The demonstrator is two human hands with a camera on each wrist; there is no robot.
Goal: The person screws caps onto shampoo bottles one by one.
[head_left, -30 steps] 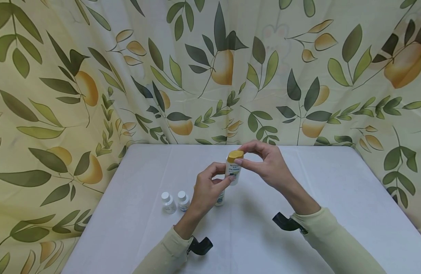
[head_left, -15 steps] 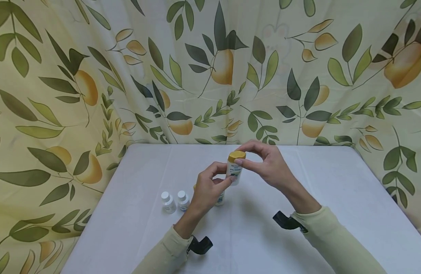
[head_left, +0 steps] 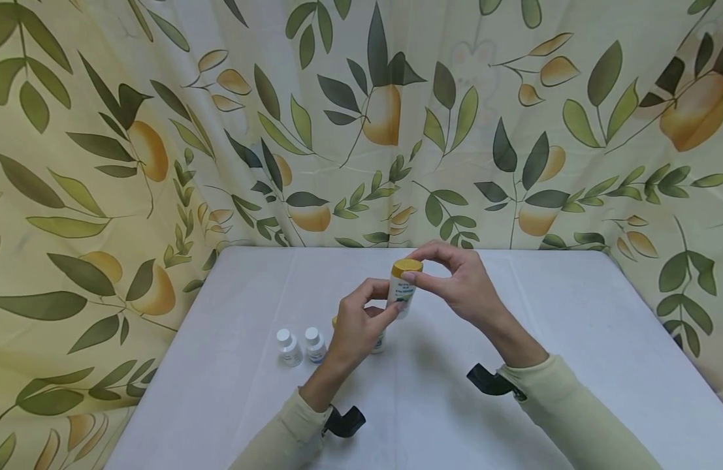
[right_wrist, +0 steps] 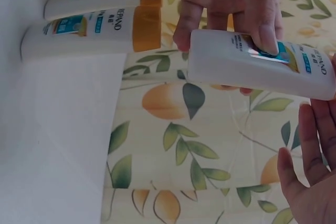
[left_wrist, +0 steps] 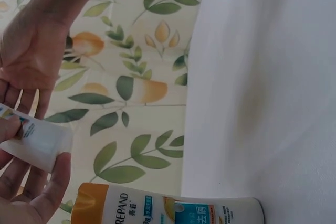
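Note:
A white shampoo bottle with a gold cap is held up above the table, its cap end uppermost in the head view. My left hand grips the bottle's body, with the thumb across the label, as the right wrist view shows. At the top, my right hand pinches the cap between thumb and fingers. The base of the bottle sticks out past the left hand's fingers. Two similar shampoo bottles with orange caps stand on the table, mostly hidden behind the left hand in the head view.
Two small white-capped bottles stand left of my left hand on the white table. A curtain printed with leaves and fruit hangs along the table's far edge. Black wrist cameras jut from both sleeves.
The held shampoo bottle has turned slightly, and its cap has shifted a little to the right. Both hands keep their hold almost in place; the standing bottles have not moved.

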